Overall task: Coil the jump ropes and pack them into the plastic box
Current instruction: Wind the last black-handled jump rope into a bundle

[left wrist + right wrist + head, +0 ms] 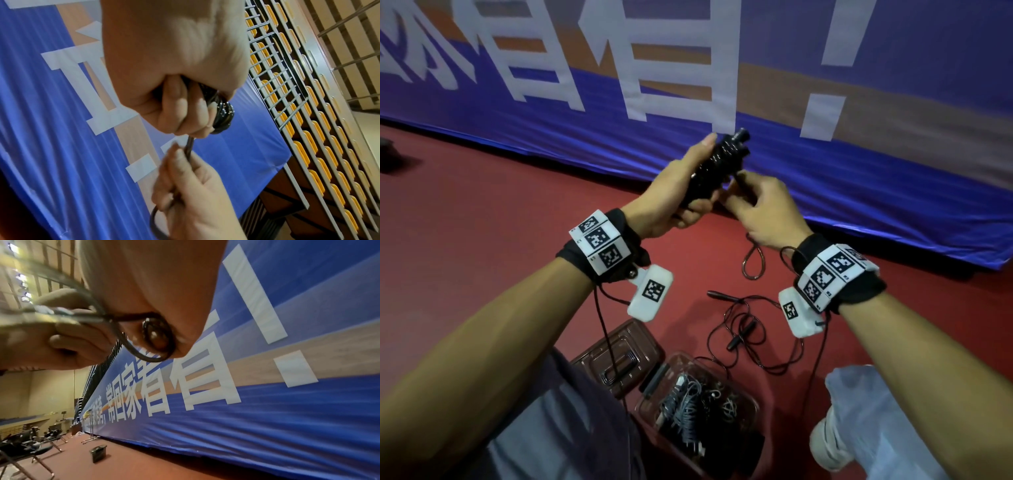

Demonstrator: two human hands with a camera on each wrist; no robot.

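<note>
My left hand (671, 192) is wrapped round the black handles (717, 164) of a jump rope, fingers curled tight and thumb laid along them, tilted up toward the blue banner (859, 154); the cord is already wound over them in close turns, so I judge the grip is there to keep the bundle from springing loose. My right hand (760, 212) sits just beside it, thumb and fingers pinching the free cord (190, 146) — holding it taut, I think, so each turn lies snug; a short loop of the tail (753, 263) hangs below that hand. On the red floor (482, 222) by my knees the clear plastic box (751, 404) stands open with coiled ropes inside, its lid (619, 356) touching its left side; another rope (743, 335) lies loose just beyond it, not yet coiled. The winding looks nearly done; the box is close — placed, I'd guess, for a short drop.
</note>
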